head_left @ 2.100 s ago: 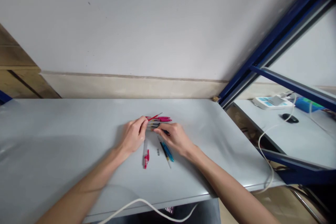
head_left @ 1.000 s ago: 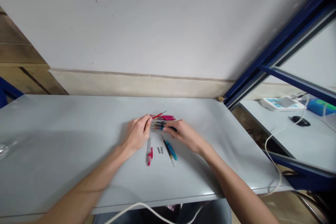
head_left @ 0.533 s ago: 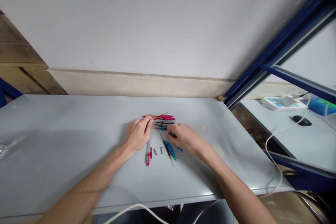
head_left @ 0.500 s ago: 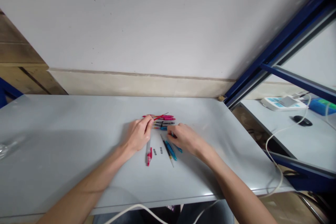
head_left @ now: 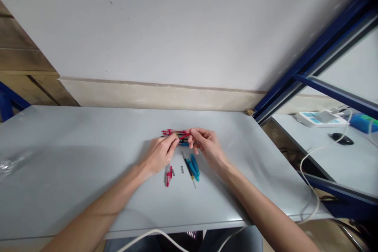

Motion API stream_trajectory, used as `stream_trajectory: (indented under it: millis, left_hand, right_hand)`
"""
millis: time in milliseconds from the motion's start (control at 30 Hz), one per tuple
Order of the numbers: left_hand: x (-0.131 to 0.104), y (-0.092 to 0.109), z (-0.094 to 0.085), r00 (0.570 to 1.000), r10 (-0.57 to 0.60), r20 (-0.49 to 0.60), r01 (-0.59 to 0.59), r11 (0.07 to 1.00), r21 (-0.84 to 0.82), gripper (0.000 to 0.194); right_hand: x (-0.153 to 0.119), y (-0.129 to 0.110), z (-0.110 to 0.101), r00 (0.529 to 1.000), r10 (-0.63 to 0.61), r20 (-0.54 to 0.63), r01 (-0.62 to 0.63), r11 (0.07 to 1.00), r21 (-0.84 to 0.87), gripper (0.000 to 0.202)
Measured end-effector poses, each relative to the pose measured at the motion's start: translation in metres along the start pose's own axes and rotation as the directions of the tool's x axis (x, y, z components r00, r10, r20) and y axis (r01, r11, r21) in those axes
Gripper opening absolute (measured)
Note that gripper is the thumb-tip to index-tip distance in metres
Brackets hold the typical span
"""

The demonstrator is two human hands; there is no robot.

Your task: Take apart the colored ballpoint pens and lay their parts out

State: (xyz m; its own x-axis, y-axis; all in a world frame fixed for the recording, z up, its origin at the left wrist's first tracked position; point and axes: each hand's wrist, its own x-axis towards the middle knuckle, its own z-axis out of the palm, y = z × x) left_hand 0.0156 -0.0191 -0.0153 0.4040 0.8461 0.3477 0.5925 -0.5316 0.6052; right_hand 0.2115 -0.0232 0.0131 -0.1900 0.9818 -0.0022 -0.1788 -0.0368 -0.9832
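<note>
Holding a slim red pen refill [head_left: 184, 137] above a smooth pale grey tabletop [head_left: 88, 177], with the near end pinched in the bent fingers of the bare left hand [head_left: 162, 152] and the far end between thumb and forefinger of the bare right hand [head_left: 208, 143], other fingers loosely curled; just beneath and beyond, partly hidden by both hands, a side-by-side row of pens in red [head_left: 169, 131], black and blue; nearer the table's front edge, from left to right, a clear plastic pen part with a red clip [head_left: 168, 177], two tiny grey pieces [head_left: 182, 169], a dark, thin refill [head_left: 189, 170] and two bright blue pen parts [head_left: 195, 164]; at far left, crumpled clear plastic [head_left: 5, 168]; across a blue metal frame [head_left: 313, 49] at right, a black computer mouse [head_left: 342, 138] near a white device with blue keys [head_left: 320, 119].
</note>
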Motion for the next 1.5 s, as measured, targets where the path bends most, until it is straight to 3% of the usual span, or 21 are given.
stream_trajectory:
  millis: [100, 200, 267, 333, 400, 467, 567, 700, 833, 933, 1100, 1200, 1367, 1500]
  left_hand:
    - [0.000, 0.002, 0.000, 1.000, -0.002, 0.011, 0.002, 1.000, -0.010, 0.027]
    - [0.001, 0.003, -0.003, 1.000, -0.027, -0.002, 0.027, 1.000, 0.014, 0.022]
    - [0.003, 0.003, -0.005, 0.999, -0.054, -0.003, 0.054, 0.997, 0.062, 0.019]
    - [0.005, 0.002, -0.008, 0.996, -0.093, 0.000, 0.092, 0.987, 0.129, 0.015]
    - [0.007, 0.000, -0.010, 0.991, -0.135, 0.010, 0.131, 0.973, 0.188, 0.012]
    - [0.009, 0.000, -0.013, 0.985, -0.171, 0.019, 0.162, 0.960, 0.227, 0.009]
    - [0.011, 0.001, -0.018, 0.977, -0.212, 0.020, 0.200, 0.948, 0.247, 0.006]
    - [0.011, 0.003, -0.023, 0.974, -0.216, 0.062, 0.199, 0.957, 0.211, 0.004]
    - [0.009, 0.001, -0.027, 0.974, -0.184, 0.135, 0.166, 0.977, 0.134, 0.005]
    - [0.009, 0.000, -0.030, 0.959, -0.202, 0.201, 0.184, 0.977, 0.103, 0.007]
    - [0.009, -0.005, -0.032, 0.934, -0.224, 0.279, 0.217, 0.975, 0.056, 0.016]
    - [0.007, -0.010, -0.033, 0.898, -0.264, 0.352, 0.274, 0.961, 0.020, 0.020]
    - [0.006, -0.013, -0.034, 0.841, -0.316, 0.438, 0.347, 0.938, 0.011, 0.025]
    - [0.006, -0.014, -0.033, 0.823, -0.342, 0.453, 0.378, 0.926, 0.013, 0.031]
  right_hand:
    - [0.004, 0.001, -0.005, 0.994, -0.039, -0.105, 0.046, 0.997, 0.067, 0.039]
    - [0.009, -0.004, -0.017, 0.942, -0.132, -0.309, 0.154, 0.987, 0.047, 0.038]
    - [0.010, -0.009, -0.021, 0.926, -0.162, -0.340, 0.166, 0.986, -0.018, 0.041]
    - [0.008, -0.011, -0.019, 0.964, -0.165, -0.206, 0.135, 0.979, -0.155, 0.048]
    - [0.003, -0.009, -0.011, 0.990, -0.144, 0.010, 0.138, 0.928, -0.347, 0.053]
    - [-0.002, -0.004, -0.001, 0.977, -0.123, 0.174, 0.197, 0.836, -0.513, 0.055]
    - [-0.008, 0.006, 0.009, 0.954, -0.119, 0.276, 0.282, 0.671, -0.685, 0.053]
    - [-0.009, 0.014, 0.012, 0.950, -0.122, 0.286, 0.309, 0.480, -0.821, 0.049]
    - [-0.007, 0.017, 0.013, 0.958, -0.135, 0.252, 0.285, 0.379, -0.880, 0.045]
    - [-0.007, 0.018, 0.012, 0.959, -0.150, 0.241, 0.280, 0.375, -0.884, 0.040]
    - [-0.003, 0.013, 0.005, 0.953, -0.231, 0.197, 0.285, 0.465, -0.838, 0.024]
    - [-0.001, 0.009, -0.001, 0.947, -0.272, 0.169, 0.288, 0.493, -0.821, 0.018]
    - [0.002, 0.010, -0.008, 0.944, -0.252, 0.212, 0.304, 0.415, -0.858, 0.001]
    - [0.006, 0.017, -0.014, 0.926, -0.218, 0.308, 0.367, 0.333, -0.869, 0.004]
